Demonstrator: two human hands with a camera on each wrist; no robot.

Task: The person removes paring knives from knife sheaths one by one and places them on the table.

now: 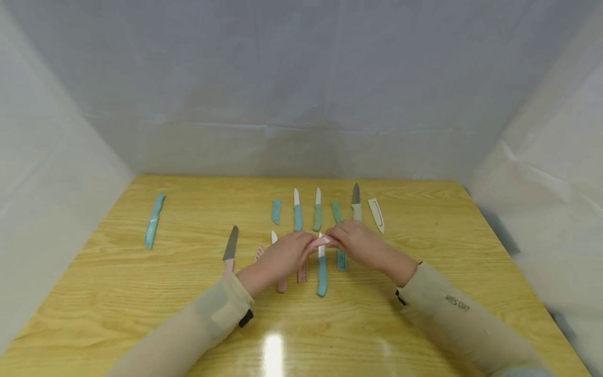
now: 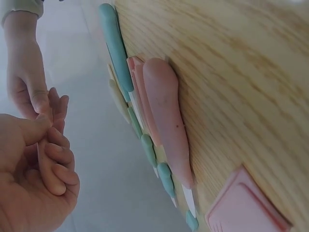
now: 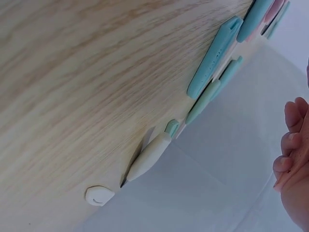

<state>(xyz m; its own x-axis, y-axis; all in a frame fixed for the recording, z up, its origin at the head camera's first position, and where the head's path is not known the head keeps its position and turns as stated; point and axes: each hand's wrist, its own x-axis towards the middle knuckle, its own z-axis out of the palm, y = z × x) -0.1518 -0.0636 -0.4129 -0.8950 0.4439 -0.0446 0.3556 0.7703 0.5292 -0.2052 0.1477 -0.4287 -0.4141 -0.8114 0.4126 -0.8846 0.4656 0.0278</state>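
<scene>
Both hands meet over the middle of the table. My left hand (image 1: 281, 257) grips a small pink-handled knife (image 1: 318, 242), its rounded handle (image 2: 50, 176) lying in the curled fingers. With thumb and fingers, my right hand (image 1: 360, 245) pinches the other end, where a whitish part shows; most of that end is hidden. Below them lies a blue knife (image 1: 322, 275) with a white blade. A blue sheath (image 1: 341, 260) is by the right hand. Near the left hand are a pink knife (image 2: 166, 116), a pink sheath (image 1: 302, 273) and another pink sheath (image 2: 248, 205), partly covered in the head view.
Behind the hands lie a blue sheath (image 1: 276, 212), blue knife (image 1: 298, 215), green knife (image 1: 317, 215), green sheath (image 1: 336, 210), cream-handled knife (image 1: 356, 201) and white sheath (image 1: 376, 214). A grey-bladed pink knife (image 1: 230, 248) lies left; a blue sheathed knife (image 1: 154, 221) farther left.
</scene>
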